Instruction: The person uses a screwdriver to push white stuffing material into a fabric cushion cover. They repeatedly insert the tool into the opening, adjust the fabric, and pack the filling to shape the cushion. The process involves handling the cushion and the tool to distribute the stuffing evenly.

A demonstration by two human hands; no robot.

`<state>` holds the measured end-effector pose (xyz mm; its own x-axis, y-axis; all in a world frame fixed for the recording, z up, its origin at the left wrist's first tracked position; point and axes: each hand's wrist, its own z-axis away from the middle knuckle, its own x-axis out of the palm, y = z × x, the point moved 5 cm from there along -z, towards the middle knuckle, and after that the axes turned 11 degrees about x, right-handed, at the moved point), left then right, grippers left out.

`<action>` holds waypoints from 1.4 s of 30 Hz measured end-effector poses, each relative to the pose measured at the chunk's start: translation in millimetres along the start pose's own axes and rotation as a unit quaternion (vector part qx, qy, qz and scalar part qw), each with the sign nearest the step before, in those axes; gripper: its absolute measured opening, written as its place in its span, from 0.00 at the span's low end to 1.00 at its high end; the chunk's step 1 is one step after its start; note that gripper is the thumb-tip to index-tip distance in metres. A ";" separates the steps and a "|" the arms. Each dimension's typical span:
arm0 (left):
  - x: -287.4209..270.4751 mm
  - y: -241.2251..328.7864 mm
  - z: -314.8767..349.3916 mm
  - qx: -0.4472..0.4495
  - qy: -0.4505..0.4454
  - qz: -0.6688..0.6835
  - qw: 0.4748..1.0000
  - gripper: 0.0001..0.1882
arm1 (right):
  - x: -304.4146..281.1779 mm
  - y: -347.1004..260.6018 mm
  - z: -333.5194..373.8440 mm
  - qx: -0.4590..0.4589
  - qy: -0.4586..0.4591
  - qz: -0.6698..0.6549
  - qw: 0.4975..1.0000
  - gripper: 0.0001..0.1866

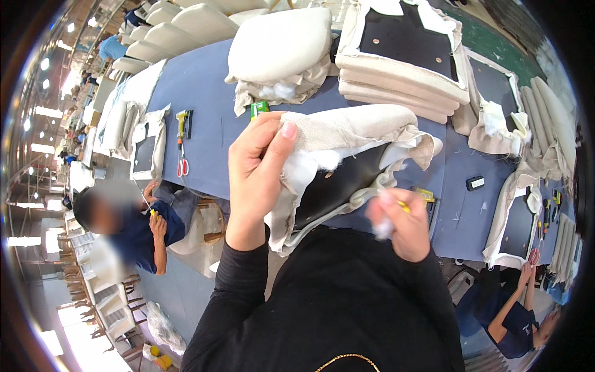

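My left hand [257, 167] is closed on the beige fabric edge of a seat cushion [347, 127], tilted up in front of me. Its black underside panel [338, 180] faces me, and white stuffing [325, 160] pokes out under the loose cloth. Close to the cushion's right side, my right hand [403, 226] is closed around a tool with a yellow handle [403, 206]; motion blurs it and I cannot make out its working end. A tuft of white stuffing [384, 229] shows at its fingers. Just past that hand, a yellowish staple gun [425, 194] lies partly hidden.
The blue-covered table [204, 80] bears a pale cushion pile [279, 46], stacked seats [403, 80], a green box [259, 110], another staple gun [183, 124], red-handled scissors [182, 166] and a small black object [475, 183]. Co-workers sit at left [136, 229] and lower right [502, 310].
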<state>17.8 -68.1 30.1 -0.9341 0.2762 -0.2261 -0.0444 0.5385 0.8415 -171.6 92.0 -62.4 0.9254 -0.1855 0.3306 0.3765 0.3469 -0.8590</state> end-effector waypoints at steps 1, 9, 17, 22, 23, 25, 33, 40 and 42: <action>7.1 3.5 -2.9 0.003 -0.001 -0.010 1.000 0.12 | 16.0 -11.1 -6.5 0.004 -0.018 -0.050 0.999 0.14; 42.0 31.7 -1.8 0.115 -0.052 -0.139 0.982 0.11 | 39.9 -31.9 -35.8 0.041 -0.016 -0.255 0.966 0.18; 39.1 28.1 -8.1 0.086 -0.078 -0.118 0.986 0.12 | 53.1 -2.3 -19.8 0.159 -0.217 -0.409 0.872 0.22; 47.6 41.4 8.6 0.132 -0.091 -0.164 0.973 0.09 | 49.0 -29.6 -13.4 0.102 -0.145 -0.344 0.922 0.21; 49.7 44.2 10.9 0.155 -0.096 -0.174 0.968 0.08 | 48.3 -35.5 -12.2 0.096 -0.132 -0.338 0.927 0.19; 46.9 37.7 8.7 0.170 -0.078 -0.202 0.961 0.08 | 52.2 -35.5 -14.4 0.097 -0.105 -0.347 0.927 0.14; 10.7 -2.1 -10.1 0.081 -0.014 -0.186 0.979 0.12 | 38.5 60.5 0.5 0.149 -0.070 -0.221 0.961 0.18; 27.1 28.6 18.2 0.120 -0.057 -0.225 0.965 0.09 | 23.4 5.7 -34.2 0.068 -0.039 -0.357 0.931 0.14; 31.7 31.2 22.1 0.130 -0.059 -0.226 0.964 0.08 | 22.5 3.5 -30.8 0.071 -0.035 -0.355 0.932 0.14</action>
<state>-5.4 -24.9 38.3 -0.7929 0.0476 -0.6075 -0.3323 0.8019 0.4965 -150.8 60.7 -70.1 0.4396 -0.3561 0.8246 0.8923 0.2778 -0.3558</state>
